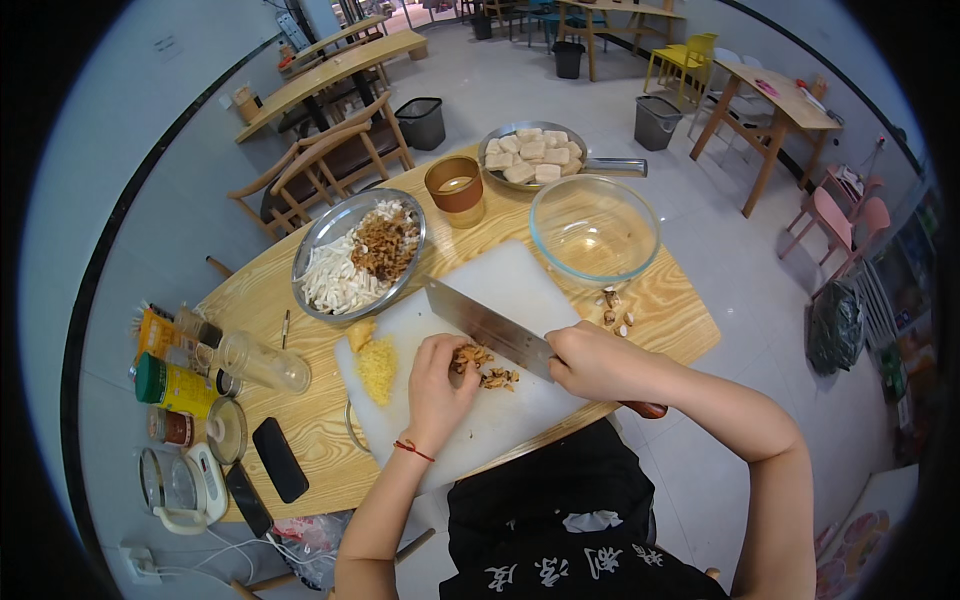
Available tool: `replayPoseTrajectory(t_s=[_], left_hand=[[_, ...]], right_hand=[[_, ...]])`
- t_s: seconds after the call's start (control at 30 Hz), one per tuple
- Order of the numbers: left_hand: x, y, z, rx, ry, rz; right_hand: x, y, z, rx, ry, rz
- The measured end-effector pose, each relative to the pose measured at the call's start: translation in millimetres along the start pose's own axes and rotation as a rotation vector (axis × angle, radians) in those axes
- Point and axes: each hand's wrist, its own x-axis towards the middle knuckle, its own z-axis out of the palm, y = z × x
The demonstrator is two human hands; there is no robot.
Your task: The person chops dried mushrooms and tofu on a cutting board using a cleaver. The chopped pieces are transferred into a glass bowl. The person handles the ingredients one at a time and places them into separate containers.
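My right hand (589, 364) grips a cleaver (487, 322) by its dark red handle, with the broad blade angled across the white cutting board (510, 277). Under the fingers of my left hand (442, 379) is a small heap of chopped brown food (499, 377), perhaps mushroom; those fingers partly hide it. The blade is just beyond the heap. Finely minced yellow food (377, 369), likely ginger, lies on the board's left side, with a larger uncut piece (361, 334) at its top.
Beyond the board stand a steel bowl (330, 296) of shredded white and brown food, an amber cup (454, 196), a frying pan (533, 157) of pale blocks, and a glass bowl (595, 244). Brown scraps (610, 298) lie at right. Jars (262, 364) and a phone (280, 460) are at left.
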Motion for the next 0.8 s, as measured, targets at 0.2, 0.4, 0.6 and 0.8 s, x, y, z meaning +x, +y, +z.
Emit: replayPoseTrajectory(t_s=[0.2,0.4,0.6,0.8], left_hand=[[0,-16,4,0.055,-0.112,0.053],[-4,-15,2,0.074,-0.111,0.065],[-8,-11,-2,0.033,-0.040,0.089],[-6,-11,-2,0.032,-0.075,0.024]], right_hand=[[-1,-10,1,-0.062,-0.143,0.037],[32,-9,29,-0.052,-0.010,-0.061],[26,5,18,0.006,0.017,-0.043],[11,-10,4,-0.033,-0.087,-0.014]])
